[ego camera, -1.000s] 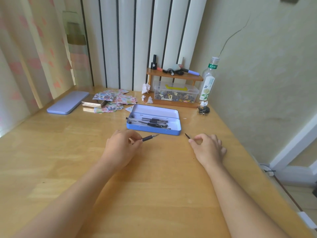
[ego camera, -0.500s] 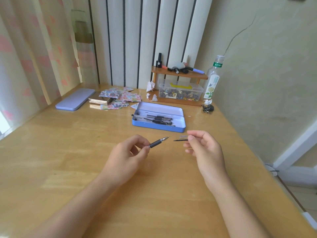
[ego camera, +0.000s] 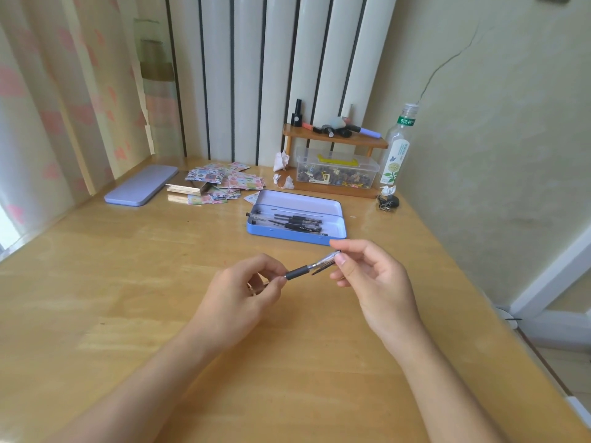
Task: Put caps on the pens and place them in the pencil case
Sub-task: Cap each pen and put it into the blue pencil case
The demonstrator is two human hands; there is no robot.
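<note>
A black-gripped pen (ego camera: pixel 297 272) is held above the wooden table (ego camera: pixel 128 282), its barrel pinched in my left hand (ego camera: pixel 238 294). My right hand (ego camera: pixel 371 276) grips a clear cap (ego camera: pixel 326 260) that sits over the pen's tip end. Just beyond the hands lies the open blue pencil case (ego camera: pixel 297 236), holding several black pens (ego camera: pixel 295 222) laid side by side.
The case's lilac lid (ego camera: pixel 142 189) lies at the far left beside a heap of patterned paper packets (ego camera: pixel 220 183). At the back stand a small wooden shelf (ego camera: pixel 334 139), a clear box of clips (ego camera: pixel 335 172) and a plastic bottle (ego camera: pixel 398 151). The table's right edge drops off.
Both hands lifted from the table and came together. The cap in my right hand moved left onto the tip of the pen held by my left hand.
</note>
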